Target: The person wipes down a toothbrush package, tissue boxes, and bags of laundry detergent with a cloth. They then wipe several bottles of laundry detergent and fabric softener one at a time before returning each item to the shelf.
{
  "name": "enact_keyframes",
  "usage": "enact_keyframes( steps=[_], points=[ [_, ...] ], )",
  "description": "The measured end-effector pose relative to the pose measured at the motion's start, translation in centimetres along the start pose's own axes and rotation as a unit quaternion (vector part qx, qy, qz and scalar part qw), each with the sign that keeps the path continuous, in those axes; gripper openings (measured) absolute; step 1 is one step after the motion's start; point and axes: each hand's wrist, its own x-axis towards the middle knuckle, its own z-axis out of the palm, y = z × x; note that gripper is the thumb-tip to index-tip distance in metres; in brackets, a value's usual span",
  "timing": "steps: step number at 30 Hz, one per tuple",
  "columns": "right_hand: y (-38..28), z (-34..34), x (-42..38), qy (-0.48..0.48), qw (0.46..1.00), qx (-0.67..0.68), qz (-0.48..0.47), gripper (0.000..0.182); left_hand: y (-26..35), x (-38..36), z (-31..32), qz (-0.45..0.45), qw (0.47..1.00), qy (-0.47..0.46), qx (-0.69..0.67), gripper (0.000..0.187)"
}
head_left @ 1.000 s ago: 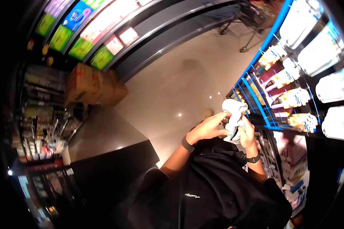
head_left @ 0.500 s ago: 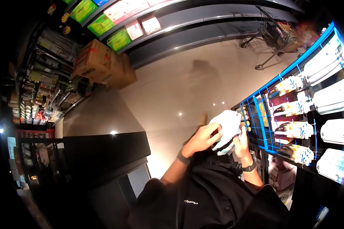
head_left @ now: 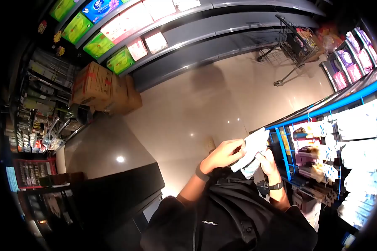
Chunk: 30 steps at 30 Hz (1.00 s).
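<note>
A soft white folded cloth item (head_left: 256,145) with pale blue at its lower end is held up in front of my body. My left hand (head_left: 225,155) pinches its left edge, fingers curled against the fabric. On the other side, my right hand (head_left: 267,163) grips the lower right part between thumb and fingers. The cloth hides some of the right fingertips. To the right of the hands hangs a blue wire rack (head_left: 285,154) with packaged goods (head_left: 312,151) on hooks, and beyond these are bright white folded goods (head_left: 360,121).
Cardboard boxes (head_left: 97,85) are stacked on the floor at left, near a dark counter-like block (head_left: 113,188). Grey shelves (head_left: 205,48) with green and pink packs run along the back. A shopping cart (head_left: 295,46) stands at the back right.
The cloth has become narrower and more folded, its top now pointing up to the right. Both hands keep hold of it. The view has turned, showing more of the back shelves and right-hand displays.
</note>
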Motion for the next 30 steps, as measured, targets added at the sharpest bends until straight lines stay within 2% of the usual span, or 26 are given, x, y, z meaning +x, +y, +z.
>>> enact_keyframes(
  steps=[3, 7, 12, 15, 19, 24, 28, 30],
  points=[
    [-1.1, 1.6, 4.3, 0.011, 1.0, 0.014, 0.009, 0.032, -0.5, 2.1, -4.2, 0.007, 1.0, -0.004, 0.005, 0.016],
    [-4.0, 4.9, 10.0, -0.042, 0.998, 0.005, 0.037, 0.035, -1.7, 4.5, -9.7, 0.018, 1.0, -0.019, -0.012, 0.016],
    [-4.9, 7.6, 16.7, -0.038, 0.999, -0.013, 0.009, 0.033, -2.8, 6.7, -15.5, -0.007, 0.999, -0.039, 0.0, 0.014],
    [-4.3, 7.2, 19.9, -0.062, 0.997, -0.021, 0.031, 0.029, -3.6, 8.3, -17.9, -0.007, 1.0, -0.024, 0.0, 0.013],
    [-4.9, 7.5, 24.0, -0.042, 0.997, 0.043, 0.049, 0.026, -5.1, 10.8, -20.4, -0.015, 1.0, 0.02, -0.008, 0.013],
    [-5.6, 5.8, 30.6, -0.022, 0.998, 0.056, 0.015, 0.025, -7.4, 15.3, -23.9, -0.01, 0.997, 0.082, -0.002, 0.011],
    [-6.8, 2.9, 36.8, -0.023, 0.998, 0.056, -0.018, 0.025, -8.4, 20.2, -26.8, -0.036, 0.994, 0.104, -0.018, 0.011],
    [-7.8, 1.2, 40.3, -0.022, 0.997, 0.074, -0.008, 0.025, -8.7, 23.0, -28.3, -0.09, 0.989, 0.112, -0.038, 0.011]
  ],
)
